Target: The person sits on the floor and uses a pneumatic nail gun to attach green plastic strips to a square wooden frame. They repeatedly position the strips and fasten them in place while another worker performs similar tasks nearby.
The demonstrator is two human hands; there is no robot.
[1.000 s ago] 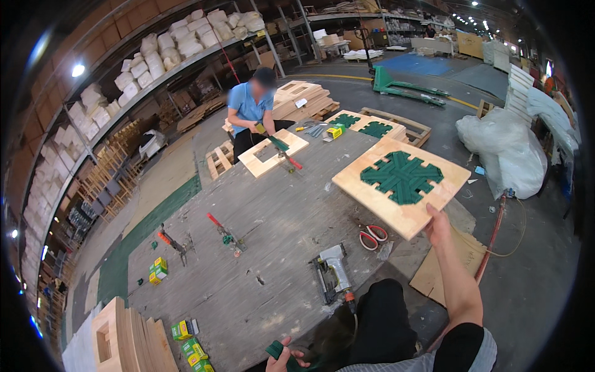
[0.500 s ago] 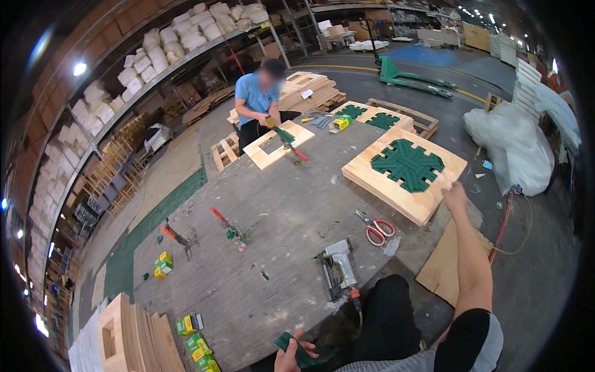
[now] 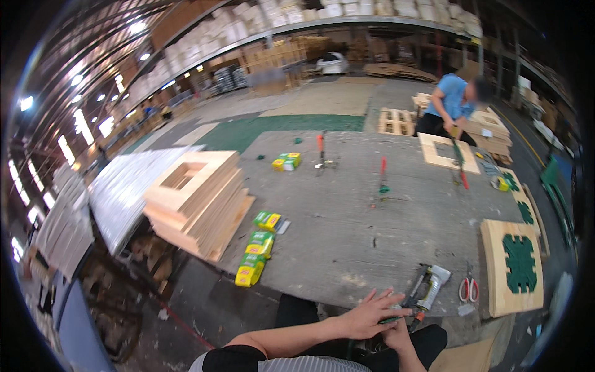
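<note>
My two hands meet over my lap at the table's near edge. My left hand (image 3: 370, 315) reaches across from the left, its fingers stretched out and spread over the other hand. Just below it, my right hand (image 3: 397, 335) is closed around a green webbing strip (image 3: 390, 320); only a small piece of the strip shows between the hands. Right beside the fingers, a nail gun (image 3: 433, 287) lies on the table. Red-handled scissors (image 3: 468, 289) rest farther right. At the right edge sits a wooden frame (image 3: 493, 273) with woven green webbing (image 3: 519, 263) across its opening.
Wooden frames with square openings (image 3: 192, 186) are stacked at left, near several green-yellow boxes (image 3: 250, 270). Red-handled clamps (image 3: 321, 146) stand on the grey table (image 3: 334, 235). Across it, a co-worker in blue (image 3: 455, 99) works on another frame (image 3: 434, 157).
The view has swung left. My right hand has left the webbed frame's corner and come to my left hand at my lap. The left hand's fingers, earlier closed on green webbing, are now spread.
</note>
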